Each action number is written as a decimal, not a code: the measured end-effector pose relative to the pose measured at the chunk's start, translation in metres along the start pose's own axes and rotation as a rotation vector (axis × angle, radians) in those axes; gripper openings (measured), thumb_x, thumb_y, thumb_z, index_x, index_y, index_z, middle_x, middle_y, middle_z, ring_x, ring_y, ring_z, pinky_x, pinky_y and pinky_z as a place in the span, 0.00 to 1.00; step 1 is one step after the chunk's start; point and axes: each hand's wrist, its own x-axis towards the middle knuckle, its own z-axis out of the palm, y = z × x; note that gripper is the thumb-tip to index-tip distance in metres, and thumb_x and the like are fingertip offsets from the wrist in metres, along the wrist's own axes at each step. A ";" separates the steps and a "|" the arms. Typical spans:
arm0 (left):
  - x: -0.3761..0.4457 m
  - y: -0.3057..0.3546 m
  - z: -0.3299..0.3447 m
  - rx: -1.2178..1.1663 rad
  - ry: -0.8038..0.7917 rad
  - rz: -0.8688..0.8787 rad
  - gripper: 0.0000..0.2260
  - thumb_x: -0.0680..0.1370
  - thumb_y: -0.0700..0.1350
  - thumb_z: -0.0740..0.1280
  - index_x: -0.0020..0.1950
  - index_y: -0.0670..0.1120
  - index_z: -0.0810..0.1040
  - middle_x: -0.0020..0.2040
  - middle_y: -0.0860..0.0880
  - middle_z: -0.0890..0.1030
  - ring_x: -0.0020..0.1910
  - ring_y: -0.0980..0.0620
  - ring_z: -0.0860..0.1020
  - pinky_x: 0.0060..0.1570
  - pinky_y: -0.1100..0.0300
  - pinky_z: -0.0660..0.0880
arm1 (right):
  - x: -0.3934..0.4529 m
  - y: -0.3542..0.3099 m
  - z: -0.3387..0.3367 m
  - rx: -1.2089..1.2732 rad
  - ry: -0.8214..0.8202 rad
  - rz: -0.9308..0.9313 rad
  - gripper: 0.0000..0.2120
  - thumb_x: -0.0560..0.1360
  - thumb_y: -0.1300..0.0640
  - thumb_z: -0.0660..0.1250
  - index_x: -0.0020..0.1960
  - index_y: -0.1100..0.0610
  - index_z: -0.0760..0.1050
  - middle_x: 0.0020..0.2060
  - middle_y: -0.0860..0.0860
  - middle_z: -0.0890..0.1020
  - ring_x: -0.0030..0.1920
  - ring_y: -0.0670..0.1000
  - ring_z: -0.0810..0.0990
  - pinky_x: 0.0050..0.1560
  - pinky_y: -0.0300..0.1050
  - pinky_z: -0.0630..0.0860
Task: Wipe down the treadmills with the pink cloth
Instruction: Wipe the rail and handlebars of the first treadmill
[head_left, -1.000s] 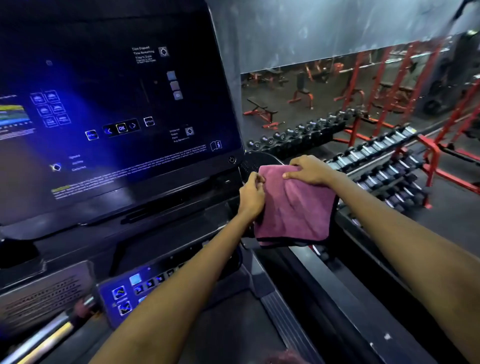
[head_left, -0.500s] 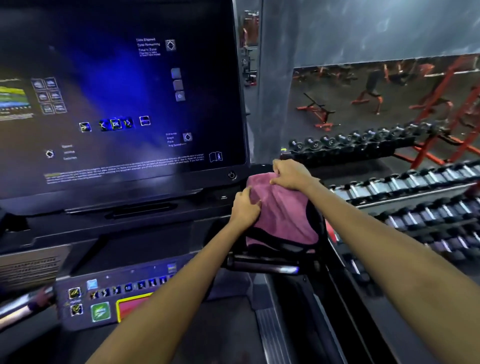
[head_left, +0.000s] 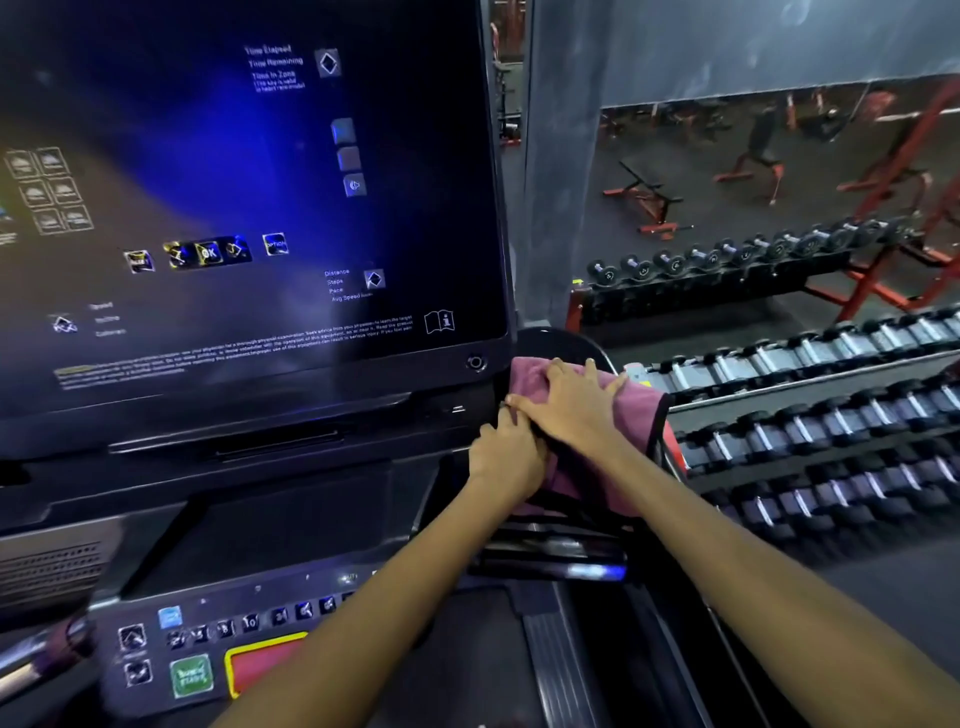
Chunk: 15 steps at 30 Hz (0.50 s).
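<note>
Mid-wipe on black treadmill console's (head_left: 291, 519) right corner: right hand (head_left: 566, 402) flat, pressing folded pink microfibre cloth (head_left: 631, 415), left hand (head_left: 506, 457) gripping its edge; next, probably sweeping along.

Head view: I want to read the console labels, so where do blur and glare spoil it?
Head view: blue glare washes the treadmill screen; keypad at the lower left is motion-smeared; wide-angle lens bows the dumbbell racks; hands and pink cloth stay fairly sharp.
</note>
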 end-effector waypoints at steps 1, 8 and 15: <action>-0.001 -0.003 0.001 0.089 0.025 0.014 0.26 0.82 0.50 0.51 0.76 0.39 0.51 0.74 0.40 0.59 0.65 0.37 0.68 0.60 0.48 0.67 | 0.000 0.001 0.004 0.000 -0.002 -0.004 0.34 0.71 0.31 0.59 0.68 0.51 0.68 0.72 0.48 0.66 0.74 0.61 0.54 0.66 0.74 0.42; -0.008 -0.009 0.002 0.172 0.061 0.107 0.25 0.82 0.52 0.52 0.76 0.43 0.54 0.75 0.40 0.58 0.69 0.40 0.62 0.67 0.49 0.60 | 0.010 0.006 0.008 -0.029 -0.029 -0.038 0.29 0.76 0.39 0.57 0.74 0.50 0.59 0.75 0.45 0.58 0.75 0.58 0.51 0.67 0.74 0.47; -0.020 -0.013 0.008 0.209 0.170 0.125 0.32 0.81 0.52 0.54 0.76 0.39 0.43 0.77 0.39 0.42 0.76 0.42 0.43 0.74 0.50 0.42 | 0.063 0.003 -0.012 -0.016 -0.089 -0.116 0.22 0.78 0.47 0.59 0.70 0.50 0.67 0.72 0.46 0.64 0.72 0.55 0.58 0.67 0.73 0.52</action>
